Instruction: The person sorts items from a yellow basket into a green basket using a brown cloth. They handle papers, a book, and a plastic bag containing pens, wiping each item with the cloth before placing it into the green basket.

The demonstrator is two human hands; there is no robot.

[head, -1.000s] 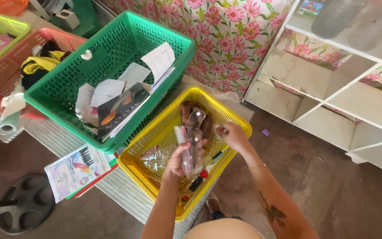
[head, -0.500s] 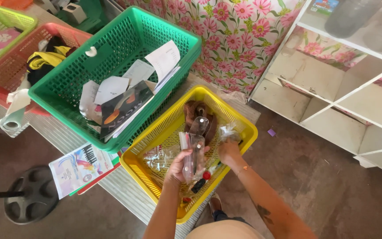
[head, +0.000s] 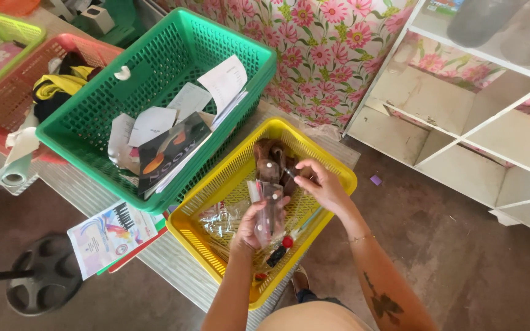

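Bare forearms; tattoo, thin bracelet on right arm (head: 375, 276).

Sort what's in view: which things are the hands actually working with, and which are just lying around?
In hand:
- left hand holding a clear packet
- right hand reaching among the brown items
- yellow basket they sit in

Lying about:
- green basket with papers
- red basket
- booklets on the table edge
- white shelf unit
- paper roll

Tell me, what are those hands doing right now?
Left hand holds clear packet over yellow basket. Right hand reaches into brown items. Green basket alongside; nothing blocking.
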